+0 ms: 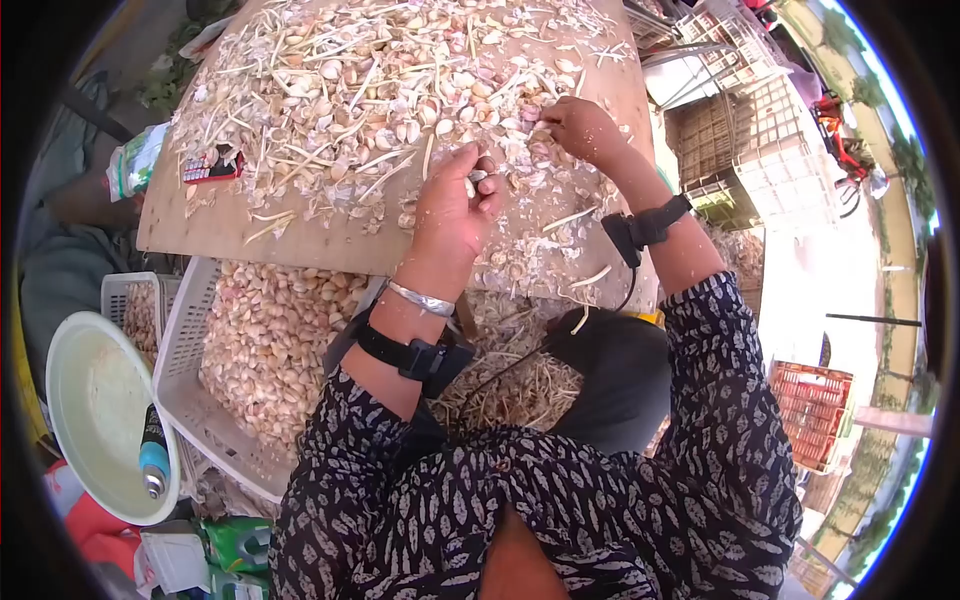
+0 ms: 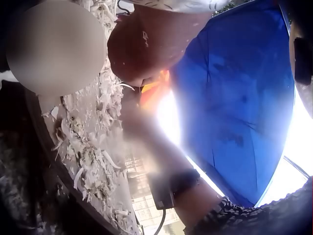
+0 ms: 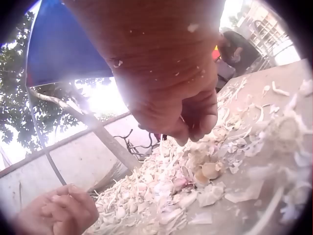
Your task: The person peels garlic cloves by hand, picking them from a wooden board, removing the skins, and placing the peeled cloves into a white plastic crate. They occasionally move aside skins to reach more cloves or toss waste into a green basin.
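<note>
My left hand (image 1: pixel 458 205) is held over the near part of the board, its fingers curled around pale garlic cloves (image 1: pixel 471 186). The right hand (image 1: pixel 585 132) reaches into the heap of garlic cloves and peelings (image 1: pixel 400 105), fingers bent and pointing down. In the right wrist view its fingertips (image 3: pixel 183 139) are close together, right over the cloves; I cannot tell whether they pinch one. A reddish clove (image 1: pixel 530 114) lies beside these fingertips in the head view. The left hand (image 3: pixel 57 211) also shows at the lower left of the right wrist view, fingers curled.
Heap and scraps lie on a wooden board (image 1: pixel 200 235). Below its near edge stands a white crate (image 1: pixel 178 375) full of cloves. A pale green basin (image 1: pixel 90 420) holding a dark bottle (image 1: pixel 153 455) is at left. Stacked crates (image 1: pixel 780 150) stand at right.
</note>
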### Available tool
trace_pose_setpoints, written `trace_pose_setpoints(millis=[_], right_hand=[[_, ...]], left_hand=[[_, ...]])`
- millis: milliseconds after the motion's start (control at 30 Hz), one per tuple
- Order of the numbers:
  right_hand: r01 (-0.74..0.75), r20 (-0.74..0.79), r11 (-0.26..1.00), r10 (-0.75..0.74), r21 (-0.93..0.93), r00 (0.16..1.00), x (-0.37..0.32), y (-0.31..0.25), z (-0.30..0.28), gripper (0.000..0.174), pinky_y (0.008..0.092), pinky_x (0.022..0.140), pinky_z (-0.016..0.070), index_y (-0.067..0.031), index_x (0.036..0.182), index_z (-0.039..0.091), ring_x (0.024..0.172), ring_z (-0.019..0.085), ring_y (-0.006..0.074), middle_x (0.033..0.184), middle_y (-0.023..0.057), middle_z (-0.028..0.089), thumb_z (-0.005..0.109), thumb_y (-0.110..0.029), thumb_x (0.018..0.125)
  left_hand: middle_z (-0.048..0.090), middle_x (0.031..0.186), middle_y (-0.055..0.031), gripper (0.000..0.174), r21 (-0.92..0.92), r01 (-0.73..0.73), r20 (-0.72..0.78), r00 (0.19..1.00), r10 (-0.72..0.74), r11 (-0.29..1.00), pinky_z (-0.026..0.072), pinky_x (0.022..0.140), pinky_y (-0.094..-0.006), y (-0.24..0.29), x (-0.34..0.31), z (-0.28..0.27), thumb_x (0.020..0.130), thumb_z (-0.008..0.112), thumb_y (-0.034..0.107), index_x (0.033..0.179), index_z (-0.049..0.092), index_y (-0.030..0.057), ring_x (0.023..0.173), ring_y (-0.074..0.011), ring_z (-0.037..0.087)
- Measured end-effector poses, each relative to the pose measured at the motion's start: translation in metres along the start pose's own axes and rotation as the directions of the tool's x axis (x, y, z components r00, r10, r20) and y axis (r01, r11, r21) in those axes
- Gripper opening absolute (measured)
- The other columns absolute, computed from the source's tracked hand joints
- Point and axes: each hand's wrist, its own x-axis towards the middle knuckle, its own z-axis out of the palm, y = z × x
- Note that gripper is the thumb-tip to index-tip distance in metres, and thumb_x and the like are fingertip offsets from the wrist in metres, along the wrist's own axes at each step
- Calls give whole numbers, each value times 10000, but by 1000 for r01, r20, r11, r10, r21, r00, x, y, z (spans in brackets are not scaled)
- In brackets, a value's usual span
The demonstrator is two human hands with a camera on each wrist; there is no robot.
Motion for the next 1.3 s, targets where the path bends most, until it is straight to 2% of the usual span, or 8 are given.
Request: trace_pose_setpoints(millis=[233, 467, 600, 833, 900, 1033, 1100, 1300], right_hand=[[-164, -80, 889, 218, 427, 973, -23, -37, -16, 218, 314, 649, 483, -28, 946, 657, 681, 626, 204, 772, 125, 653, 642, -146, 763], [-201, -5, 751, 262, 629, 965, -89, -92, -44, 212, 247, 617, 480, 7, 924, 652, 665, 595, 92, 750, 55, 653, 663, -156, 789], [-148, -31, 601, 277, 785, 960, -117, -95, -48, 180, 225, 610, 486, 19, 943, 649, 652, 590, 83, 792, 41, 653, 624, -111, 822], [-94, 37, 103, 455, 990, 890, -170, -91, -47, 213, 210, 647, 488, 24, 994, 646, 728, 592, 87, 869, 58, 648, 650, -100, 821], [10, -69, 727, 52, 687, 996, -187, -83, -32, 172, 222, 640, 478, 6, 923, 675, 706, 586, 92, 870, 57, 649, 673, -110, 796], [-492, 29, 514, 670, 703, 741, -159, -65, -41, 213, 275, 674, 477, -25, 906, 684, 708, 590, 124, 792, 43, 660, 682, -195, 779], [-412, -94, 652, 596, 636, 797, -127, -44, -32, 231, 310, 684, 483, -54, 904, 690, 723, 622, 186, 750, 79, 659, 661, -245, 779], [-117, -240, 983, 148, 138, 959, -51, -22, 16, 226, 400, 714, 476, -81, 888, 679, 797, 605, 346, 846, 176, 643, 584, -261, 789]], left_hand=[[509, 710, -9, 145, 470, -133, 13, 989, 144, 872, 315, 425, -185, 0, 2, 14, 886, 579, 191, 927, 546, 56, 549, -74, 444], [542, 690, 21, 284, 869, -495, 484, 847, 221, -9, 395, 520, -245, -26, -8, 17, 900, 537, 312, 867, 585, 34, 572, -96, 475], [475, 643, 21, 207, 679, -200, 381, 919, -106, 707, 263, 424, -165, -29, -30, 22, 920, 506, 267, 927, 539, 63, 488, -23, 346], [488, 686, -15, 271, 441, -66, 438, 886, -151, 895, 265, 446, -165, -20, -66, 28, 944, 477, 319, 995, 500, 53, 502, -37, 348], [497, 694, -25, 349, 383, -185, 574, 816, -75, 905, 285, 459, -174, -21, -113, 42, 934, 467, 382, 990, 497, 38, 520, -49, 365], [528, 686, -96, 328, 328, -463, 848, 529, -40, 824, 367, 410, -241, -12, -235, 74, 916, 529, 280, 955, 516, -45, 483, -126, 476], [556, 708, -139, 222, 102, -543, 960, 274, 61, 833, 357, 381, -248, -9, -255, 96, 893, 545, 178, 898, 520, -42, 448, -157, 475], [513, 476, -65, 241, -33, -844, 786, 309, 535, 535, 303, 279, -255, -29, -271, 124, 824, 643, 154, 675, 488, 44, 290, -124, 376]])
